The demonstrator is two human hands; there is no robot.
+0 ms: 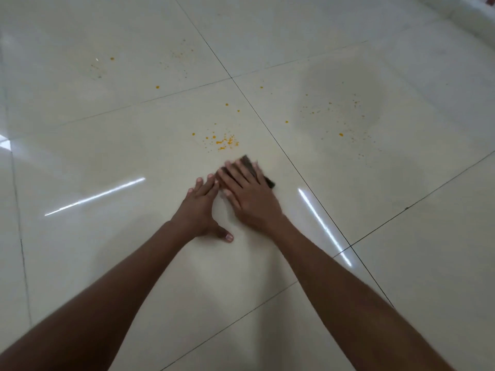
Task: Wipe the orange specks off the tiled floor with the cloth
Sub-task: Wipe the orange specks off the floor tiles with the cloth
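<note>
A dark cloth (250,166) lies flat on the glossy cream tiled floor (107,156), pressed down under the spread fingers of my right hand (247,195). Only its far corner and right edge show past the fingers. My left hand (203,207) rests flat on the tile just left of it, fingers apart, holding nothing. A dense cluster of orange specks (223,141) sits just beyond the cloth. More orange specks (340,117) are scattered on the tile to the right, and fainter ones (158,87) lie farther back on the left.
Dark grout lines (267,127) cross the floor diagonally. A round shadow (342,89) darkens the right tile. Bright light streaks (321,223) reflect off the floor. A white ledge or wall base (471,17) runs along the far right corner.
</note>
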